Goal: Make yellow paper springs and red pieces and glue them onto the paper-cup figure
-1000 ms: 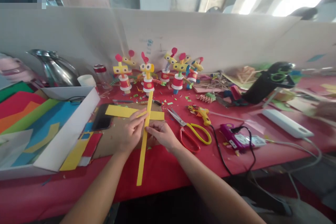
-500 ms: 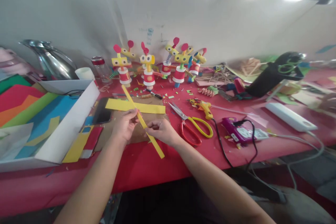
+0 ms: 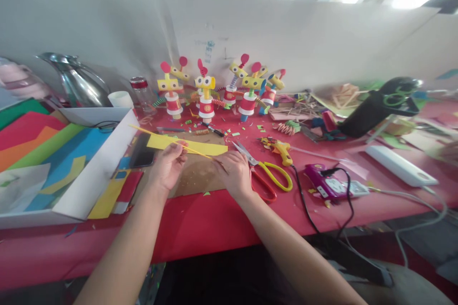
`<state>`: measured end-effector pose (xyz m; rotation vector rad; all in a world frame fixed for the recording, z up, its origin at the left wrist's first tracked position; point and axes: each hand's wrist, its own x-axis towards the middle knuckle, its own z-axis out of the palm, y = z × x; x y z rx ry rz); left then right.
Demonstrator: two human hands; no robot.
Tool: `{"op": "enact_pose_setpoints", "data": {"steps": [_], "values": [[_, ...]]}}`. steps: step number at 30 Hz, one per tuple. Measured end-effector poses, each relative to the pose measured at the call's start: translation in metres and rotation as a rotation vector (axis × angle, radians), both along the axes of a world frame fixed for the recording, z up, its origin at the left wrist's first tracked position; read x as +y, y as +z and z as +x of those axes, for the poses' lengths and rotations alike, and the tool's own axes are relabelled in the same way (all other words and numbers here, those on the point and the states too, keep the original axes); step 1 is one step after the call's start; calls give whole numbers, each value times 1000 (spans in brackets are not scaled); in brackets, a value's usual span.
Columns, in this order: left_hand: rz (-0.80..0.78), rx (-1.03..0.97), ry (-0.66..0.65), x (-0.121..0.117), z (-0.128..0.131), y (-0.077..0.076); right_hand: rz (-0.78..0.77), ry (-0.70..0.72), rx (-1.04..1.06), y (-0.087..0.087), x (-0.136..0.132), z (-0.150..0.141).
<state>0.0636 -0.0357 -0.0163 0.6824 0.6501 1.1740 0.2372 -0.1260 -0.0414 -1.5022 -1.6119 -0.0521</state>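
A narrow yellow paper strip [image 3: 153, 132], seen nearly edge-on, slants above the table between my hands. My left hand [image 3: 170, 164] pinches it near its middle, the far end sticking out to the left. At the strip's right end my right hand [image 3: 234, 174] is closed on it, fingertips partly hidden by the hand's back. Beneath, a wider yellow paper strip [image 3: 207, 147] lies across a brown cardboard sheet [image 3: 195, 178]. Scissors [image 3: 265, 167] with red and yellow handles lie just right of my right hand.
Behind stand several cup-and-paper figures [image 3: 206, 105]. A yellow glue gun [image 3: 282, 150] and purple power socket [image 3: 327, 183] with cords lie right. To the left are a white box [image 3: 96, 167] of coloured paper, a phone [image 3: 143, 152] and a steel jug [image 3: 82, 83].
The strip has turned from a steep slant to a flatter one, now edge-on. My right hand has moved right and up, to the strip's end; the view has shifted slightly.
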Motion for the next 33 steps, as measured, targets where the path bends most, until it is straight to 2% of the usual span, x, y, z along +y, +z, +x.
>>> {"op": "enact_pose_setpoints", "data": {"steps": [3, 6, 9, 12, 14, 19, 23, 26, 29, 31, 33], "values": [[106, 83, -79, -7, -1, 3, 73, -111, 36, 1, 2, 5], [192, 155, -260, -15, -5, 6, 133, -205, 93, 1, 3, 9], [154, 191, -437, -21, -7, 10, 158, -250, 102, 1, 3, 15], [61, 215, -600, -25, -6, 15, 162, -267, 23, 1, 3, 20], [59, 234, -677, -27, -3, 15, 149, -263, -32, 1, 3, 22], [65, 334, -663, -29, 7, 5, 145, -225, 7, 0, 5, 21], [16, 293, -599, -25, 10, -4, 160, -172, 336, 0, 9, 17], [-18, 247, -567, -23, 10, -7, -19, 2, 641, 2, 12, 12], [-75, 261, -582, -23, 11, -7, -183, 193, 809, 4, 14, 8], [-100, 281, -585, -24, 13, -6, -227, 228, 849, 4, 14, 6], [-113, 311, -583, -25, 14, -5, -223, 193, 834, 4, 15, 6]]}}
